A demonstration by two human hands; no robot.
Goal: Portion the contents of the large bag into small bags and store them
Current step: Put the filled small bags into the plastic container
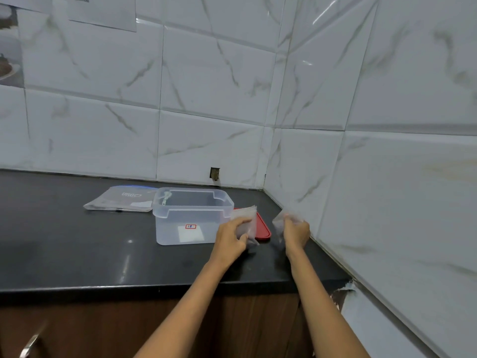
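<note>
Head view: the left hand grips a stack of small clear plastic bags beside the clear rectangular plastic tub; the right hand pinches one blurred small bag, peeling it away; the large zip bag lies flat behind on the black counter; thin film may cling, so two bags could come off together, or the stack could slip onto the red lid.

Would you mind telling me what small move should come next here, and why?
Probably bring the single small bag in the right hand forward and open it: the left hand holds the stack of small bags, and the large bag lies untouched.
</note>
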